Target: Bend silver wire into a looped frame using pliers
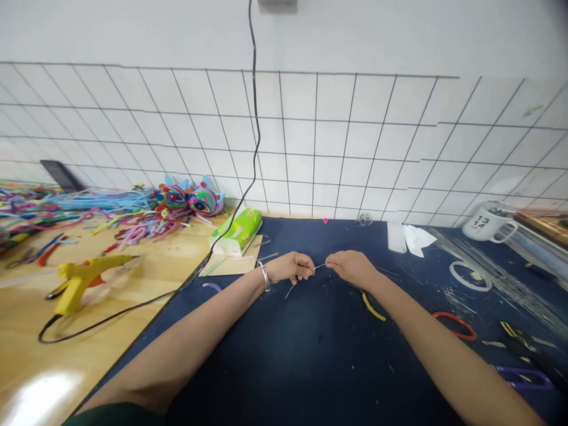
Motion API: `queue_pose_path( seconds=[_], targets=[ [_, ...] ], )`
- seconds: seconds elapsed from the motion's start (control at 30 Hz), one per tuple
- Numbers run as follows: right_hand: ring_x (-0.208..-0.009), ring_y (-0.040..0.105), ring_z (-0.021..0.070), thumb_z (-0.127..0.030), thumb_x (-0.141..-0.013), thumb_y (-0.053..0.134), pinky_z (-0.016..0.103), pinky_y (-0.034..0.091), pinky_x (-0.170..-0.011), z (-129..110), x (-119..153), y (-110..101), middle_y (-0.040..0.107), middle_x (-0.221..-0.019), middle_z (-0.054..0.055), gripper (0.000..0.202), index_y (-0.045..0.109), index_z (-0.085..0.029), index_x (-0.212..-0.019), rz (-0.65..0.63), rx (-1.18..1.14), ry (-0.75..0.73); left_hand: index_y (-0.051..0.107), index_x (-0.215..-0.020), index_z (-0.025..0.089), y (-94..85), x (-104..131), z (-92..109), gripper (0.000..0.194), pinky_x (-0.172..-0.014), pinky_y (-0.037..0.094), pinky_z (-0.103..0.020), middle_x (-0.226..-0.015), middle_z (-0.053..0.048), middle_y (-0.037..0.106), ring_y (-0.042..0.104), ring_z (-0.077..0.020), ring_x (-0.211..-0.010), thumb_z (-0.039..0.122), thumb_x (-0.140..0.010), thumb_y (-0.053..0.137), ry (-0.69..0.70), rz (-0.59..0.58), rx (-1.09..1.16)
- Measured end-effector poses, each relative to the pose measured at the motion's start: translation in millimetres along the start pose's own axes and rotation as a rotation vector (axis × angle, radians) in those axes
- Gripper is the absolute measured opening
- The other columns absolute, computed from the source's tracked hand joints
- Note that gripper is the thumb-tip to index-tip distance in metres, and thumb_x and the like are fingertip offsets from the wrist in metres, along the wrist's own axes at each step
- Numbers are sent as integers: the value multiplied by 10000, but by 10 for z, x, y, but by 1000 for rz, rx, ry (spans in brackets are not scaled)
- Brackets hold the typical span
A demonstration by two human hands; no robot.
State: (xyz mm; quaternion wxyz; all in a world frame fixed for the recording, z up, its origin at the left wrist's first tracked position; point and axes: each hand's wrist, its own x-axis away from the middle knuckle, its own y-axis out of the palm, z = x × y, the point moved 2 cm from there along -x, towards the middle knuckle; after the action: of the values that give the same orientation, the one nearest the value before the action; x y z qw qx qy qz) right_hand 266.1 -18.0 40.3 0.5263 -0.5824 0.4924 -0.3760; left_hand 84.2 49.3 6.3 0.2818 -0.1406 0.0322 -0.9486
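Note:
Over the dark blue mat point(293, 355), my left hand point(293, 267) and my right hand point(350, 266) face each other at close range. A thin pale wire point(320, 265) runs across the small gap between them. Each hand pinches it, thumb against fingers. One wire end sticks out below my left hand, slanting down to the left. Another thin strand shows to the right, behind my right wrist. My left wrist wears a silver bangle point(264, 277). A short yellow strip point(373, 307) lies just beneath my right forearm.
A yellow glue gun point(82, 281) lies on the wooden table at left, its black cord crossing toward the wall. Colourful pipe cleaners point(102, 207) and a green tissue pack point(239, 231) lie behind. At right are wire bundles point(510, 272), a tape roll point(470, 276), pliers point(523, 343) and a mug point(486, 225).

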Motion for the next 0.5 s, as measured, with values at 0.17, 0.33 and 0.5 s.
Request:
queue_pose_path(
  seconds=[0.17,0.33,0.5],
  targets=[
    [-882,570,164,-340,-882,358,239,376,-731,-66,278,45,650,-934,19,274,610,-277,-969,50,-6,6,591,-882,135,203,229,4,275,-504,418,-187,-670,6,492,469,-67,-547,345,-705,601,-23,-3,141],
    [-805,584,144,-330,-889,352,219,380,-682,-29,501,92,649,-886,18,285,610,-268,-992,245,16,-16,563,-929,122,344,444,-17,326,-373,204,-145,-673,22,410,254,-13,-424,394,-748,552,-76,-36,336],
    [-653,559,106,-284,-892,358,201,331,-572,-42,659,155,622,-731,3,270,613,-264,-977,234,60,-132,570,-903,134,407,585,-42,302,-383,103,-173,-591,54,329,159,-34,-421,402,-781,502,-107,-7,299]
  ],
)
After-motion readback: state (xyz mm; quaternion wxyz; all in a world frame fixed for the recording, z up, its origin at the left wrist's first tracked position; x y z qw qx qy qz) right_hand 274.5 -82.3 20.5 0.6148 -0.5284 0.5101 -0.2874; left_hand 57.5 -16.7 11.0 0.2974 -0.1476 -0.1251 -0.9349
